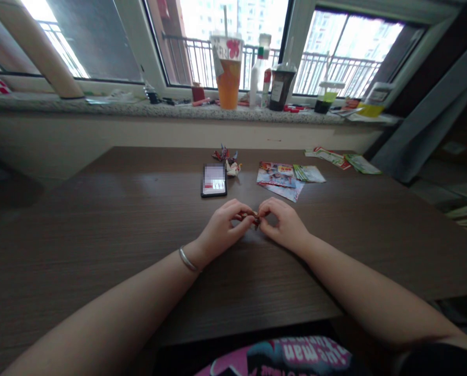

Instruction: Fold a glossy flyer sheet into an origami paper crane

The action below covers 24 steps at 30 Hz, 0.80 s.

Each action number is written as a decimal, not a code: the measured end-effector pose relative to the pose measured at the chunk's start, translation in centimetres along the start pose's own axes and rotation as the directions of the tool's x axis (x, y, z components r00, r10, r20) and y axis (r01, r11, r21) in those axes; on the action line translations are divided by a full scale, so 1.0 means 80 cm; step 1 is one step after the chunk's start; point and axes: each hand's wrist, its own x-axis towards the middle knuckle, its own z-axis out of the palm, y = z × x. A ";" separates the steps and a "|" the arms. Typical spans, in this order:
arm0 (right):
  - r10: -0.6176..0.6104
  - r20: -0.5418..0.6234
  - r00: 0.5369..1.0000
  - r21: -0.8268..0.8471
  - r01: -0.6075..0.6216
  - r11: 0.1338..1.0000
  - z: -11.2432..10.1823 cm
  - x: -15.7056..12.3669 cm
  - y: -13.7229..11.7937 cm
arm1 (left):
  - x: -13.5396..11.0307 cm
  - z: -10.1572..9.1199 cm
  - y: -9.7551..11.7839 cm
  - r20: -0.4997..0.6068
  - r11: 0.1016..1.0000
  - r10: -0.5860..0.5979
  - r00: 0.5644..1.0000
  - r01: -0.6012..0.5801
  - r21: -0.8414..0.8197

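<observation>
My left hand and my right hand meet at the middle of the brown wooden table, fingers pinched together on a small folded piece of coloured paper. The paper is mostly hidden between the fingertips. A silver bangle sits on my left wrist. Just beyond the hands lies a black phone with its screen lit. Beside the phone are small folded paper figures, and further back another one.
Printed colour sheets lie right of the phone, with more leaflets near the far right edge. On the windowsill stand an orange drink cup, a white bottle, a dark cup and small clutter. A grey curtain hangs at right.
</observation>
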 end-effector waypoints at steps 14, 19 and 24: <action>0.022 -0.091 0.996 0.033 -0.019 0.999 0.006 -0.002 0.003 | 0.000 0.005 -0.001 -0.123 0.999 -0.008 0.992 0.003 -0.038; 0.049 -0.089 0.995 0.030 -0.047 0.998 0.006 -0.001 0.002 | 0.000 0.004 -0.002 -0.143 0.999 -0.007 0.990 0.002 -0.035; -0.003 -0.094 0.996 -0.014 0.002 1.000 0.004 0.000 0.000 | 0.000 0.006 -0.004 -0.159 0.999 0.009 0.987 -0.017 -0.048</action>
